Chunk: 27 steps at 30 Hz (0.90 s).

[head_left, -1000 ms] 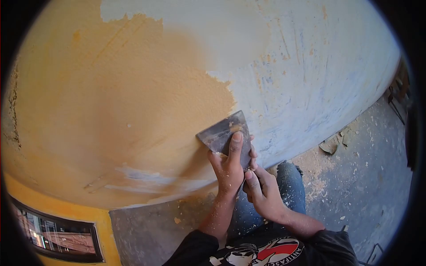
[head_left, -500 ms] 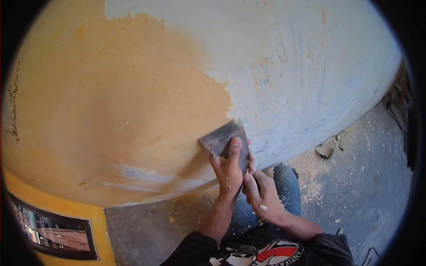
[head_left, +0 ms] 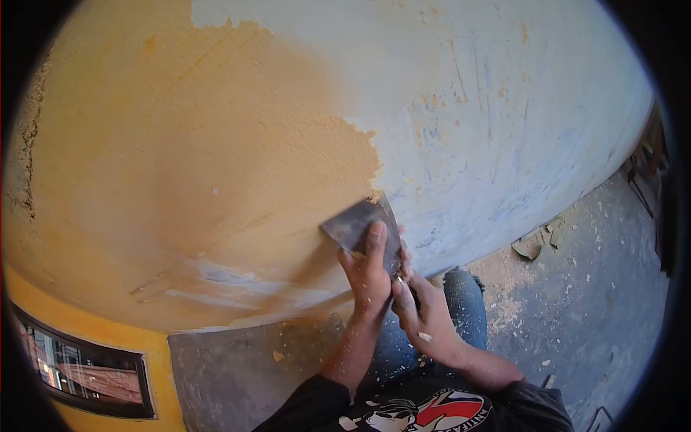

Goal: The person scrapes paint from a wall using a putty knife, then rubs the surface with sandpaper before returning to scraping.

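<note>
A wide, flat metal scraper (head_left: pixel 353 225) lies with its blade edge against the wall, where orange paint (head_left: pixel 252 158) meets the pale scraped surface (head_left: pixel 497 144). My left hand (head_left: pixel 366 281) is closed around the blade, thumb pressed flat on its face and fingers mostly hidden behind. Lower down, my right hand (head_left: pixel 428 320) wraps round the scraper's handle end, which its fingers largely cover. A small orange crumb sits at the blade's upper corner. Dust and flakes speckle both hands and forearms.
The grey floor (head_left: pixel 576 309) holds scattered paint flakes and dust, with larger curled chips (head_left: pixel 527 247) by the wall's foot. My jeans-clad knee (head_left: pixel 464 302) is close below the wall. A dark-framed window (head_left: pixel 86 367) is at lower left; dark objects stand at far right.
The view has shifted slightly, so the wall sits a little further right. Against the wall, the scraper and both hands have moved slightly left along the ragged paint edge; the grip is unchanged.
</note>
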Each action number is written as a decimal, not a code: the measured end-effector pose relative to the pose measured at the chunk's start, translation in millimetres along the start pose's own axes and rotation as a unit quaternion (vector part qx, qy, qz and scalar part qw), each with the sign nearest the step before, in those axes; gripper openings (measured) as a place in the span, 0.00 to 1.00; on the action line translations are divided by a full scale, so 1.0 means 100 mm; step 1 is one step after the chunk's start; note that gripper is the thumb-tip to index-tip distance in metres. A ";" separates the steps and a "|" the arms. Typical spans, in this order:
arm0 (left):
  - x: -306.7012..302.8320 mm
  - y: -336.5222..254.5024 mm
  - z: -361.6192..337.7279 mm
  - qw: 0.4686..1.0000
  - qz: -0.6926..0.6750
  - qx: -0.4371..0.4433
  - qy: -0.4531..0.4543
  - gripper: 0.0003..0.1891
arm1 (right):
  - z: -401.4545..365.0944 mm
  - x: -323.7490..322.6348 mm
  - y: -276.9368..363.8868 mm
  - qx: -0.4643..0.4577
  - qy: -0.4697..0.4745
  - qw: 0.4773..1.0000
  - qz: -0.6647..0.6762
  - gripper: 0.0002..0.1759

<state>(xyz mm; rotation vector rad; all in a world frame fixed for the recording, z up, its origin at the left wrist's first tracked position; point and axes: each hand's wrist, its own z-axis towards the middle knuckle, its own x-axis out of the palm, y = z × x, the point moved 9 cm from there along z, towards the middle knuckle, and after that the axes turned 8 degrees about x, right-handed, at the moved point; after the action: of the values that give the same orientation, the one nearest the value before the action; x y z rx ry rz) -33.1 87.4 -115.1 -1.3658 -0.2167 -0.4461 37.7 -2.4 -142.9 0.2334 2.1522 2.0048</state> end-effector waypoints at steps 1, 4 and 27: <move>0.02 0.00 0.01 1.000 0.000 -0.006 -0.005 0.21 | 0.01 -0.02 0.02 0.007 0.002 1.000 -0.001 0.13; -0.02 0.02 -0.03 0.999 -0.018 -0.035 0.000 0.20 | -0.03 -0.03 0.10 0.021 0.011 1.000 -0.019 0.13; -0.10 -0.17 0.14 0.999 -0.036 0.031 0.001 0.22 | 0.05 0.15 0.06 -0.019 -0.018 0.999 -0.020 0.14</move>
<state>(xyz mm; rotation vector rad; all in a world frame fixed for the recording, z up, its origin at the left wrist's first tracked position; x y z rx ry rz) -48.2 100.3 -101.5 -1.3005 -0.2777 -0.4969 24.2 6.8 -138.2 0.2172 2.0789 2.0024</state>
